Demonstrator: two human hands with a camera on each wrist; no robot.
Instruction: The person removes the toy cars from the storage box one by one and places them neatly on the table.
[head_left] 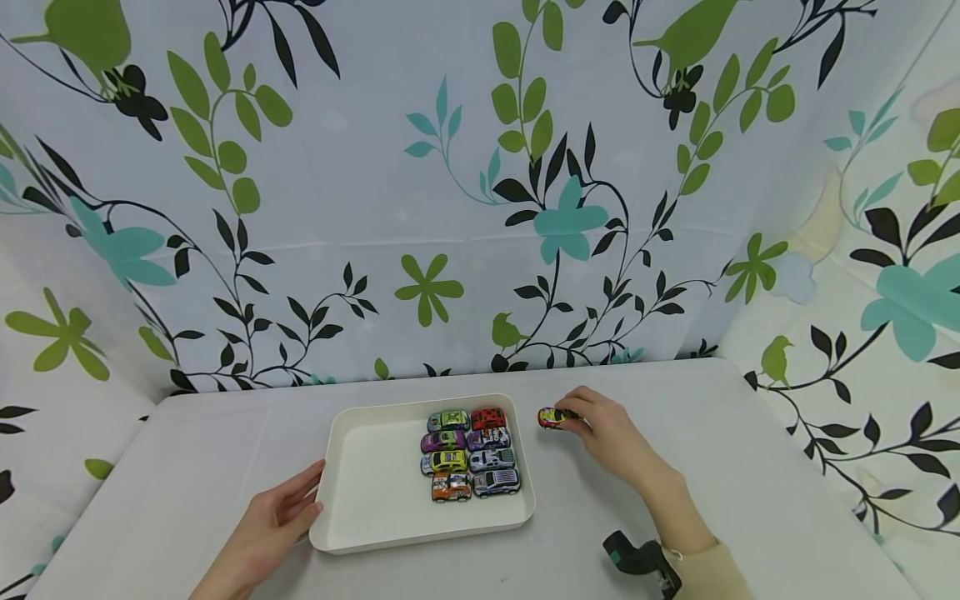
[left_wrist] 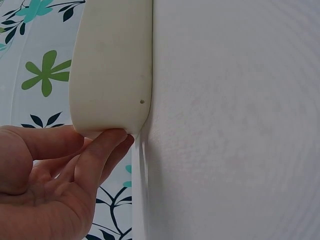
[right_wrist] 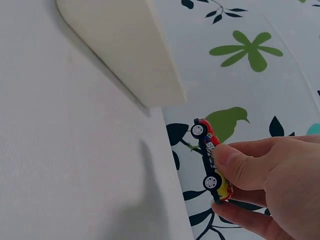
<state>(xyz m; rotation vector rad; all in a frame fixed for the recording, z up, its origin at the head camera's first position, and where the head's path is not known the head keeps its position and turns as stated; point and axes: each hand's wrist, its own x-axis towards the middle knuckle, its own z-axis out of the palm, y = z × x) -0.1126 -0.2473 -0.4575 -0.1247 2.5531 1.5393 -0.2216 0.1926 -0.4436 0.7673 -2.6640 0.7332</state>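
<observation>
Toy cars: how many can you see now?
9. Eight sit at the right side of the tray: left column, green, purple, yellow, orange; right column, red, purple-white, silver, grey. The ninth, red-and-yellow, is in the right hand.

A white table (head_left: pixel 585 517) carries a shallow off-white tray (head_left: pixel 371 475) slightly toward nine o'clock, its long sides running roughly nine to three; whether the top is bare or draped is unclear.
</observation>
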